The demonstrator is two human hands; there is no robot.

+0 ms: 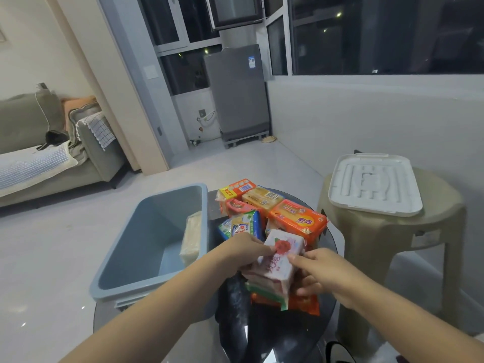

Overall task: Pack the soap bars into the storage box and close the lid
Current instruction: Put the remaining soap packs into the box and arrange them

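An open blue storage box stands on a round dark glass table, with one pale soap bar leaning on its right inner wall. To its right lies a pile of wrapped soap bars in orange, yellow and green packs. My left hand and my right hand both grip a white soap pack with a red rose at the near side of the pile. More packs lie under it. The box's white lid rests apart on a stool.
A beige plastic stool carrying the lid stands right of the table. A dark bag lies on the table near my arms. A sofa is far left, a grey washing machine at the back.
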